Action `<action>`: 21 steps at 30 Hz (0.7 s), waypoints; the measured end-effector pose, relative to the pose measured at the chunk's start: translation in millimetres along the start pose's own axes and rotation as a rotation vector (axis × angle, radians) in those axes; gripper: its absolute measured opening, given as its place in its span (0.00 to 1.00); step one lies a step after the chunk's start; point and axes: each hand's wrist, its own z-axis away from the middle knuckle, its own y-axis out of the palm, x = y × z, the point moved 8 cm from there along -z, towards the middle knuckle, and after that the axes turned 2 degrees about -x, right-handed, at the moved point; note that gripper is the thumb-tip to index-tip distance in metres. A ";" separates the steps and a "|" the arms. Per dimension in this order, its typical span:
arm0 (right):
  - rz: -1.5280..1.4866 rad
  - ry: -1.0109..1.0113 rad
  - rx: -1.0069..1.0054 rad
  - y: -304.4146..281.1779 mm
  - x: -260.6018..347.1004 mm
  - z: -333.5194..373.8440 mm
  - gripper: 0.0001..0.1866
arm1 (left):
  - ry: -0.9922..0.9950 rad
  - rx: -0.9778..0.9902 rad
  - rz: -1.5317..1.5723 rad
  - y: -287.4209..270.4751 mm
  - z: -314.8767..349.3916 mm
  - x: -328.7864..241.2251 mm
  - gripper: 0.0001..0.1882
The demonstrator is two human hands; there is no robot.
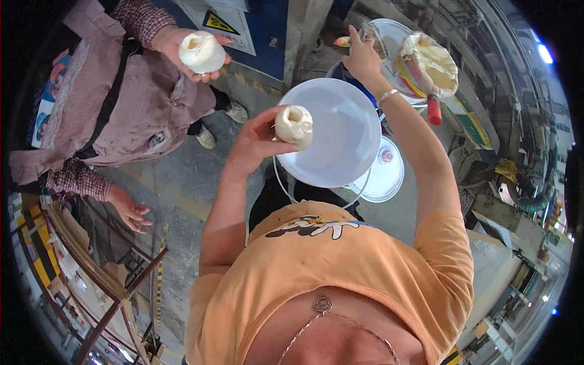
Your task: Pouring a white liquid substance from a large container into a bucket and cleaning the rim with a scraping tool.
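My left hand is closed around a cream-white, rounded piece with a hole in its top. It is held over the left rim of a large white bucket. My right hand reaches far forward, past the bucket, beside a white tub lid. The fingers curl at a greyish, rough-looking thing, and a small yellow and red tip shows to their left. I cannot make out what that hand grips. Nearby on the right stands a container coated in cream paste, with a red handle at its near edge.
A co-worker in a pink apron stands at the left, holding a similar white piece. A round white lid lies right of the bucket. At lower left is a brown metal rack; a blue panel with a warning sign stands ahead.
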 end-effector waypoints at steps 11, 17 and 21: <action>-0.050 -0.135 -0.510 -30.0 -53.7 -62.4 0.15 | -0.025 0.024 0.053 -5.2 6.7 -3.1 0.39; -0.920 0.076 -0.399 -154.8 -35.9 8.6 0.15 | 0.045 0.106 0.060 1.1 0.7 -23.9 0.40; -1.565 0.175 -0.226 -171.3 -65.9 66.2 0.11 | 0.063 0.227 0.019 17.4 -11.3 -31.9 0.41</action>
